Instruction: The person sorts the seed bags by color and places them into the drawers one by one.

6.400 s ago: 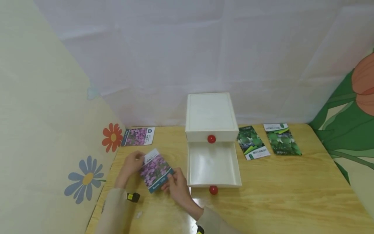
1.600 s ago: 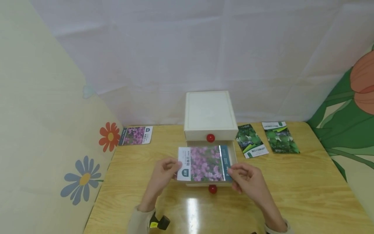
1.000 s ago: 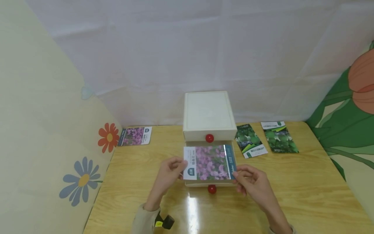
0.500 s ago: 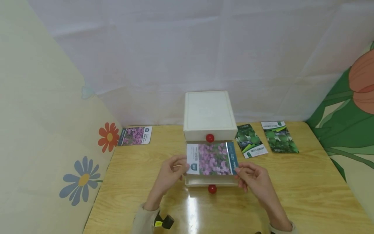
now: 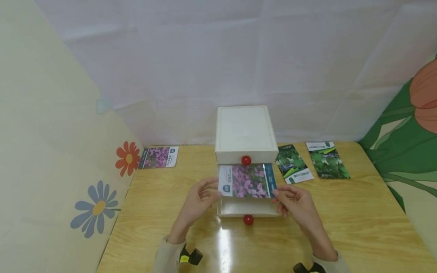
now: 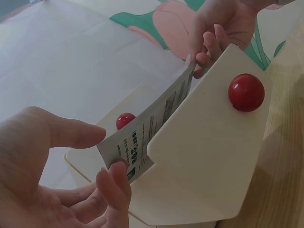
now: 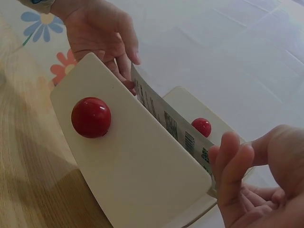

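Note:
A seed packet (image 5: 250, 181) with pink-purple flowers on its front lies sideways over the pulled-out lower drawer (image 5: 248, 207) of a small white drawer box (image 5: 245, 129). My left hand (image 5: 198, 201) pinches the packet's white end between thumb and fingers. At its dark teal end, my right hand (image 5: 298, 203) pinches the near corner. In the left wrist view, the printed back of the packet (image 6: 164, 111) shows above the drawer front (image 6: 199, 152), and the packet bends slightly. The right wrist view shows the packet (image 7: 171, 121) tilted behind the red drawer knob (image 7: 91, 118).
Another purple flower packet (image 5: 158, 157) lies at the back left of the wooden table (image 5: 358, 227). Two green-leaf packets, one close to the box (image 5: 293, 163) and one farther right (image 5: 327, 160), lie at the back right. The upper drawer's red knob (image 5: 246, 160) overhangs the lower drawer.
Both hands first held the packet at the left, then turned it sideways and brought it over the drawer. Lately it has moved farther back and lower, near the upper drawer's front.

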`<state>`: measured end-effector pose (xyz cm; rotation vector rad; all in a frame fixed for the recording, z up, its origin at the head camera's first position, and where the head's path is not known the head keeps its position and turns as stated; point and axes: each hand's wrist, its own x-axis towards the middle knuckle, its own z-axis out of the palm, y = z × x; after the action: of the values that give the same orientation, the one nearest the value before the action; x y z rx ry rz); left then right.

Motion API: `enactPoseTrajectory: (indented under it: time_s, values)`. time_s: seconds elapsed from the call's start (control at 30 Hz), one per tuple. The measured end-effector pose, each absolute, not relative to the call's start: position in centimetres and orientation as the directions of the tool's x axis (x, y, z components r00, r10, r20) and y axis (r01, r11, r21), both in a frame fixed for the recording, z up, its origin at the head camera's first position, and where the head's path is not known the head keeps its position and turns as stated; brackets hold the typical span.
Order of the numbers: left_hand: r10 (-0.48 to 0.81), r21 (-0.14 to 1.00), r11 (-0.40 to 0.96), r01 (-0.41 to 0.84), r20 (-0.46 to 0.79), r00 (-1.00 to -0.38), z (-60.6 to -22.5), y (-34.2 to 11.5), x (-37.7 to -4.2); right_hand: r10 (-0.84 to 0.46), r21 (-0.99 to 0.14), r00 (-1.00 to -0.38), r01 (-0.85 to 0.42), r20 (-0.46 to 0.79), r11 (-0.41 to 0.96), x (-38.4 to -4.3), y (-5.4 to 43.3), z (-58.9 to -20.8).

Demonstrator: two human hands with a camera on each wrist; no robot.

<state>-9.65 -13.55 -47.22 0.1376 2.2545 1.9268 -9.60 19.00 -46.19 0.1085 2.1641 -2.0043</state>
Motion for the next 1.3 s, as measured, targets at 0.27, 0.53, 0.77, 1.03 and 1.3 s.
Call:
enactPoseTrajectory:
  time_s: [0.27, 0.53, 0.77, 1.03, 1.3]
  values:
    - [0.175, 0.987, 0.151, -0.061, -0.087, -0.981, -47.0, -13.54, -9.63, -0.103, -0.98, -0.976, 0.182, -0.19, 0.086, -9.42, 19.08, -46.26]
    - [0.177, 0.985, 0.156, -0.072, -0.099, -0.979, -46.96, -13.59, -9.79, -0.087, -0.977, -0.976, 0.194, -0.201, 0.09, -9.67, 18.99, -46.17]
    - [0.155, 0.984, 0.164, -0.076, -0.102, -0.983, -47.1, -13.54, -9.98, -0.091, -0.977, -0.974, 0.2, -0.206, 0.075, -9.91, 19.01, -46.1]
    - [0.146, 0.984, 0.165, -0.073, -0.098, -0.984, -47.37, -13.62, -9.88, -0.095, -0.977, -0.974, 0.199, -0.206, 0.08, -9.95, 19.06, -46.25]
    - [0.14, 0.981, 0.181, -0.076, -0.102, -0.985, -47.41, -13.6, -10.0, -0.109, -0.979, -0.974, 0.19, -0.198, 0.081, -10.16, 19.15, -46.41]
